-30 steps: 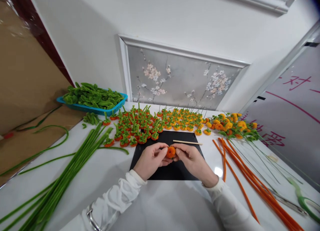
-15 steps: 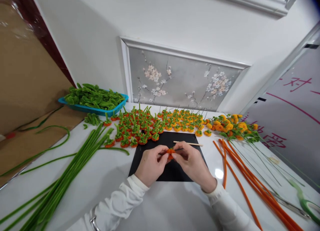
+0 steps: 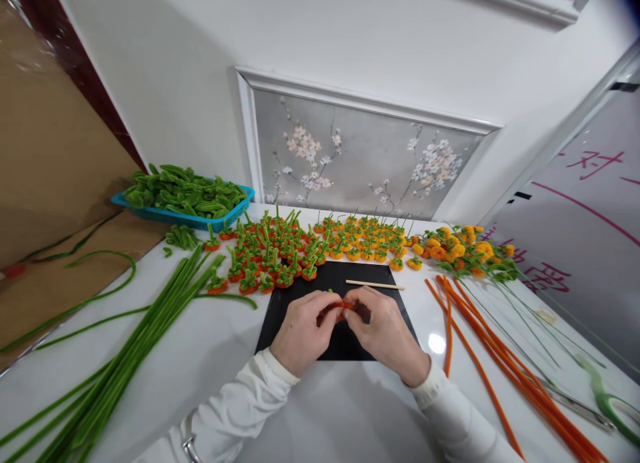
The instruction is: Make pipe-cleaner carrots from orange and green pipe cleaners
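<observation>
Above the black mat (image 3: 340,346), my left hand (image 3: 303,331) and my right hand (image 3: 386,331) pinch a small fuzzy orange pipe-cleaner fruit (image 3: 345,305) between them. Both thumbs and index fingers press on it, covering most of its surface. A bit of green shows just behind the fingertips. Beyond my hands, a pale wooden stick (image 3: 375,285) lies across the mat. Several finished orange fruits with green tops (image 3: 273,253) stand by the mat's far left edge, and yellow ones (image 3: 367,239) with green tops and thin wires stand behind it.
Green pipe cleaners (image 3: 135,349) lie to the left, orange ones (image 3: 505,343) to the right. A blue tray (image 3: 200,221) of green leaves stands at the back left. Yellow-orange flower stems (image 3: 457,249), tweezers (image 3: 580,406) and green tape (image 3: 620,409) are on the right.
My fingers have closed further over the orange fruit, so less of it shows. Both hands stay in nearly the same place; the view has shifted slightly.
</observation>
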Motion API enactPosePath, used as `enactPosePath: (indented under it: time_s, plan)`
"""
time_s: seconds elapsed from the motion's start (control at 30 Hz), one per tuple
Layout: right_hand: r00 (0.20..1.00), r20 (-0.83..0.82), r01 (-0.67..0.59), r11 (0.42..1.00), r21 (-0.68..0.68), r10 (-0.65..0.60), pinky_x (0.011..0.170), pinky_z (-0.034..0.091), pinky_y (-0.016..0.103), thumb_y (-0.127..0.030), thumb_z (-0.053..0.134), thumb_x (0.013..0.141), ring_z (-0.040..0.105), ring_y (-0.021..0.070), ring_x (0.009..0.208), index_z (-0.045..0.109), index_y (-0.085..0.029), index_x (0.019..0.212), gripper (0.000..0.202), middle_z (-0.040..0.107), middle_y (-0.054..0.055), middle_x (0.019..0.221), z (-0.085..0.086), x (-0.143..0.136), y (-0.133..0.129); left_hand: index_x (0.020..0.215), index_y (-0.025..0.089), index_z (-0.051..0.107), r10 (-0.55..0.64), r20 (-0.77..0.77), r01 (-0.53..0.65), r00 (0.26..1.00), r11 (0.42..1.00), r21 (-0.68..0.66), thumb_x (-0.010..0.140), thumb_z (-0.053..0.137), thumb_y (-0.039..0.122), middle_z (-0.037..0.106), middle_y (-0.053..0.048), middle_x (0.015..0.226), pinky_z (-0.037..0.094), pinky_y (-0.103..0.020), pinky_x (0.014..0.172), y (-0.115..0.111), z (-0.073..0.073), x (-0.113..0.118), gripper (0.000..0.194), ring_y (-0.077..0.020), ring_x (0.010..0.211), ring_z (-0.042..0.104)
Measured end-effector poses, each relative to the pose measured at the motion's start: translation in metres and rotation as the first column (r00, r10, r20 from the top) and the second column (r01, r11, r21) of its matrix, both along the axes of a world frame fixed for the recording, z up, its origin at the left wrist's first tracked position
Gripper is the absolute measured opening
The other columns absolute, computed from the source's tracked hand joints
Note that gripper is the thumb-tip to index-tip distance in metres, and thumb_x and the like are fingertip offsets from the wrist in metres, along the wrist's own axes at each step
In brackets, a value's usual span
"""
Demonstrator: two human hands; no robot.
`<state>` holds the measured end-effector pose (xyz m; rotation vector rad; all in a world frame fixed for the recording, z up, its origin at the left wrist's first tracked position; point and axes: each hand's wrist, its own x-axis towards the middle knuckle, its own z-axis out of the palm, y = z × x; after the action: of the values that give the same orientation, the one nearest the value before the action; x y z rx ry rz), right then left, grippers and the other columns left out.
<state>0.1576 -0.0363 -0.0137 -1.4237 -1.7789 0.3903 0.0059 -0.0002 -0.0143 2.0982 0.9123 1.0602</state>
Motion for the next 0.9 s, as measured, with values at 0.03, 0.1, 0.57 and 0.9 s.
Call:
enactPosePath:
  time_s: [0.03,0.1,0.57,0.9]
  plan:
    - [1.0,-0.024,-0.001,1.0,-0.022,0.001,0.063,0.046,0.026,-0.013,0.048,0.078,0.055,0.0149,0.068,0.059,-0.019,0.081,0.013,0.06,0.003,0.078,0.0,0.0003,0.0001,0.087,0.019,0.066,0.004,0.009,-0.004,1.0,1.0,-0.002,0.082,0.05,0.019,0.066,-0.006,0.081,0.049,-0.024,0.063,0.0004,-0.0001,0.0003,0.017,-0.0157,0.071,0.061]
    - [0.997,-0.075,-0.003,0.998,-0.066,-0.001,0.062,0.046,0.025,-0.015,0.049,0.078,0.056,0.0146,0.067,0.06,-0.019,0.083,0.012,0.061,0.002,0.077,0.0,0.0009,0.0001,0.085,0.018,0.068,0.012,0.038,-0.011,0.999,0.999,-0.03,0.082,0.052,0.02,0.066,-0.006,0.079,0.05,-0.024,0.062,0.001,-0.0006,0.0008,0.017,-0.0155,0.067,0.061]
    - [0.961,-0.276,-0.081,0.979,-0.187,0.027,0.058,0.045,0.023,-0.025,0.05,0.082,0.055,0.0127,0.062,0.057,-0.018,0.078,0.01,0.06,0.0,0.07,-0.0061,0.0045,0.0042,0.082,0.017,0.067,-0.051,0.057,0.058,0.997,0.992,-0.115,0.082,0.05,0.019,0.065,-0.006,0.079,0.05,-0.024,0.065,0.0022,-0.0006,-0.0013,0.018,-0.0156,0.07,0.06]
    - [0.947,-0.319,-0.083,0.981,-0.177,0.022,0.056,0.048,0.023,-0.031,0.053,0.081,0.056,0.0131,0.063,0.059,-0.017,0.08,0.015,0.061,0.002,0.073,-0.0051,0.001,0.0042,0.084,0.016,0.064,-0.016,0.224,0.106,0.975,0.913,-0.394,0.076,0.057,0.024,0.064,-0.004,0.078,0.055,-0.027,0.065,0.0038,-0.0019,0.0032,0.013,-0.0165,0.068,0.065]
